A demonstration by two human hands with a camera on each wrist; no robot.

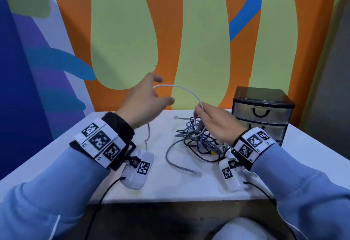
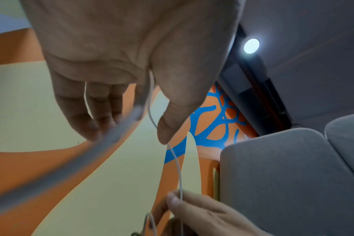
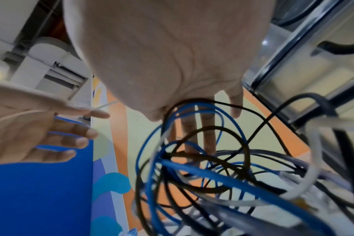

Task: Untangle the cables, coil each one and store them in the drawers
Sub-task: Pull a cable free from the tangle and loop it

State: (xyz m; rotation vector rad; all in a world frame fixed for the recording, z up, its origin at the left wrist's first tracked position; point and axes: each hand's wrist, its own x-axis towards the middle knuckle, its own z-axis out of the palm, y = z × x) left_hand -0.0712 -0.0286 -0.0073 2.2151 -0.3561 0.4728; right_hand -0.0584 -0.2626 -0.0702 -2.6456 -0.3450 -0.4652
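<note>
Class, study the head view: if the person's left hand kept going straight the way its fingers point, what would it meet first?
The left hand points up and away over the table, toward the painted wall. Apart from the white cable it already holds, nothing shows ahead, so probably the wall, though depth is unclear.

From under the right hand (image 3: 162, 63), a tangle of blue, black, grey and white cables (image 3: 212, 167) hangs from its fingers, with the left hand (image 3: 36, 134) at the left edge, a thin white cable (image 3: 103, 106) at its fingertips, and the clear drawer unit (image 3: 313, 71) to the right.
</note>
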